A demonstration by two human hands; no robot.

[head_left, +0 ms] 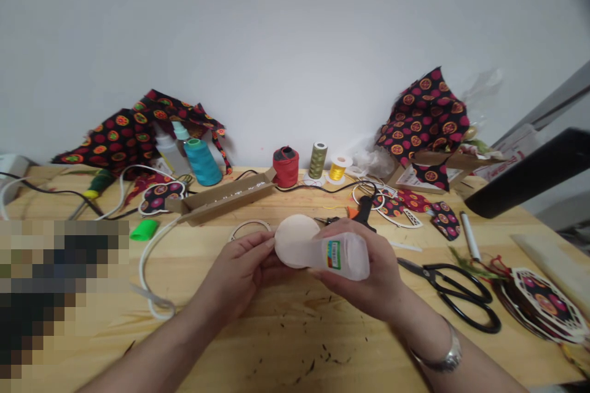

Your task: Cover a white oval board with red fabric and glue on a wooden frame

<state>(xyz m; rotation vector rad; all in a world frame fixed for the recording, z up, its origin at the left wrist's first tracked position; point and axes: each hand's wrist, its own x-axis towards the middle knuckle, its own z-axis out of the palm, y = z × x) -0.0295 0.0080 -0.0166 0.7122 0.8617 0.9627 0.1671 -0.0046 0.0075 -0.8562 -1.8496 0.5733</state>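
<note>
My left hand (246,267) pinches the left edge of a round pale disc (295,230) between thumb and fingers. My right hand (375,273) is wrapped round a translucent white squeeze bottle (354,258) with a small colourful label. The bottle lies tilted, its narrow end pointing left over the lower part of the disc; its tip is hard to make out. Behind the disc, a thin wooden ring (250,227) rests on the table. To the right of my right hand lie black-handled scissors (465,295).
An open cardboard box (230,199), a teal thread cone (203,163), a red spool (286,167) and a green spool (318,161) stand along the wall. A glue gun (365,212) lies behind my right hand. Fabric-covered ornaments (546,301) and a white marker (470,236) are at the right.
</note>
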